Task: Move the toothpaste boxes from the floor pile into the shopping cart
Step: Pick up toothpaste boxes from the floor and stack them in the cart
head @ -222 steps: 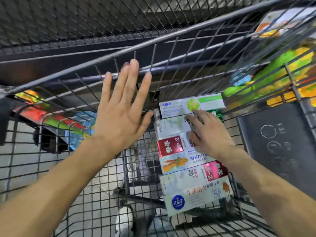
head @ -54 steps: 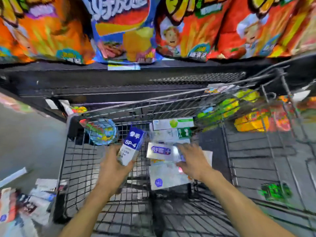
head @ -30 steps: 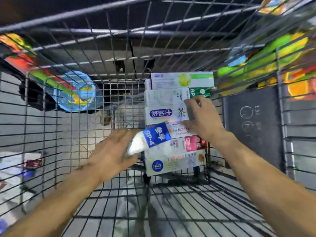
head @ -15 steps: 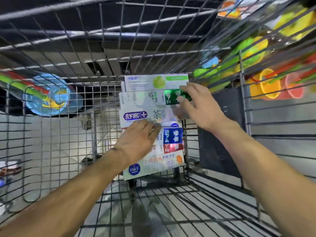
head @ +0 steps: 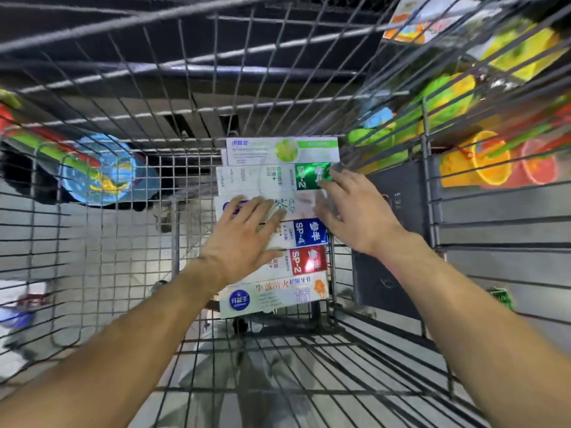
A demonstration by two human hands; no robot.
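Several toothpaste boxes lie side by side in a row on the floor of the wire shopping cart (head: 129, 304), against its right side. From far to near: a pale green box (head: 282, 150), a green SP-2 box (head: 272, 179), a white tea box (head: 296, 206), a blue SP-4 box (head: 306, 233), a red SP-2 box (head: 306, 261) and a white box with a blue badge (head: 272, 296). My left hand (head: 244, 239) lies flat, fingers spread, on the middle boxes. My right hand (head: 352, 211) is open, fingertips at the right ends of the green SP-2 and tea boxes.
A dark panel (head: 392, 242) stands against the cart's right wall. Colourful snack bags (head: 457, 97) show through the mesh at the right, and a blue and green bag (head: 105, 177) at the left. Boxes on the floor (head: 27, 304) are visible through the left side.
My left hand has let go of the blue SP-4 box, which now lies in the row, and spread flat over the boxes. My right hand stays at the row's right ends.
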